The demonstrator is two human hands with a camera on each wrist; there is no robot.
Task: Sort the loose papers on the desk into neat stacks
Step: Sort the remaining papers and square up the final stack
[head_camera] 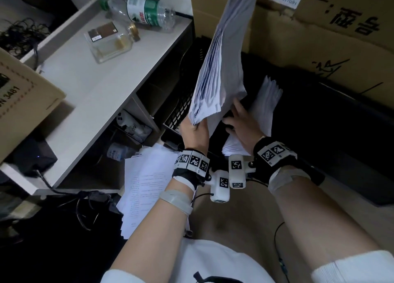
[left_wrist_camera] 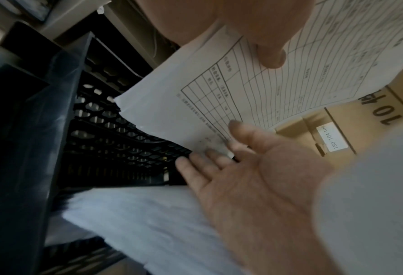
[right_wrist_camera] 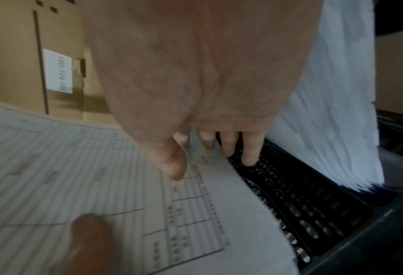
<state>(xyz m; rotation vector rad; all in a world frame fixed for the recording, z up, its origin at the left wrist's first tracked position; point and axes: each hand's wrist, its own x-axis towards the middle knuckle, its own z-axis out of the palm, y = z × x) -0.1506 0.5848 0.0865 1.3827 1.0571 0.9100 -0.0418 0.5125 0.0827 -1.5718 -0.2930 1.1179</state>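
Left hand (head_camera: 195,131) grips the near bottom corner of a thick sheaf of papers (head_camera: 221,58), thumb (left_wrist_camera: 273,59) on the printed table side, sheaf raised upright and leaning far-right toward the cardboard boxes (head_camera: 319,26). Top sheet is a ruled form with a grid; text too blurred to read. Right hand (head_camera: 243,122) is released, fingers (right_wrist_camera: 248,154) straight and spread, index and middle tips touching the sheaf's lower edge, the other fingers over a black perforated crate (head_camera: 181,112). A 2nd stack of paper (head_camera: 266,105) stands tilted just right of the right hand, leaning on the dark crate side; whether it sits inside the same crate, can't tell. More white sheets (head_camera: 233,148) lie just under the right wrist. Loose printed pages (head_camera: 145,184) lie low to the left, under the left forearm, fanned and uneven. White desk (head_camera: 96,86) on the left carries a plastic water bottle (head_camera: 140,10) lying on its side and a glass bottle (head_camera: 110,40) with a gold cap, also lying down, just near it. Another cardboard box (head_camera: 23,99) sits on the desk's near-left end. Tangled black cables (head_camera: 19,35) far left.
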